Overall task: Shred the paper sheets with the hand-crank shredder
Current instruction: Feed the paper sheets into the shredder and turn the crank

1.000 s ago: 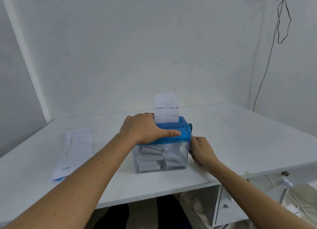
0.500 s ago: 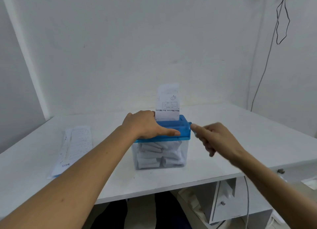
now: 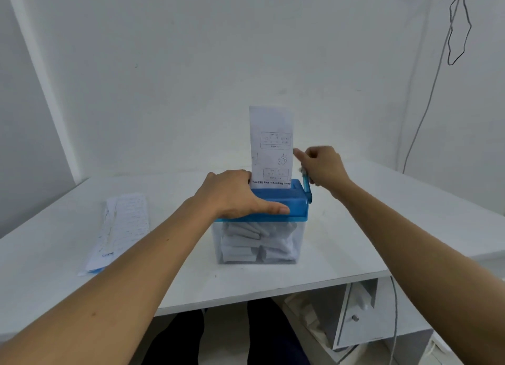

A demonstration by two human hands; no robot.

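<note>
Centre frame, your left hand (image 3: 235,195) presses flat on the shredder (image 3: 296,205). Just behind, your right hand (image 3: 321,165) grips the crank (image 3: 306,185); the paper sheet (image 3: 270,146) stands upright in the slot. Likely mid-shred: crank steadily, lid held down.

Bright, even, soft light; faint shadows; wide-angle bending at edges.
</note>
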